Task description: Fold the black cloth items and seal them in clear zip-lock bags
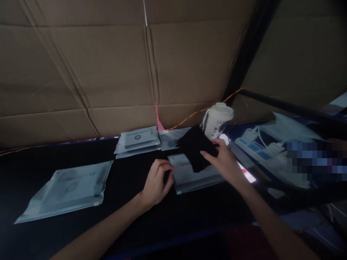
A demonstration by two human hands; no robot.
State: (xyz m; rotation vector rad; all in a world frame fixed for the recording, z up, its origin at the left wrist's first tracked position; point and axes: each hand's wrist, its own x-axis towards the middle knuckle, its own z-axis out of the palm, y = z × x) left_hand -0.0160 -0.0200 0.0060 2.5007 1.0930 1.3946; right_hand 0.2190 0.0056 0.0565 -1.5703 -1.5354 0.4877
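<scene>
A piece of folded black cloth (196, 148) is in my right hand (223, 162), pinched between thumb and fingers at its right side. The cloth hangs over a frosted zip bag (195, 182) with printed lettering and covers part of the print. At this bag's left edge, the fingers of my left hand (158, 180) are curled closed, thumb and fingertips together on the rim. How firmly they grip it is hard to see in the dim light.
Another zip bag (73, 184) lies at left, and a small stack of bags (138, 141) sits behind. A lidded paper cup (218, 119) stands beyond the cloth. A white power strip (252, 142) with plugs is at right. Cardboard (108, 65) walls the back; a dark metal post (249, 50) rises at right.
</scene>
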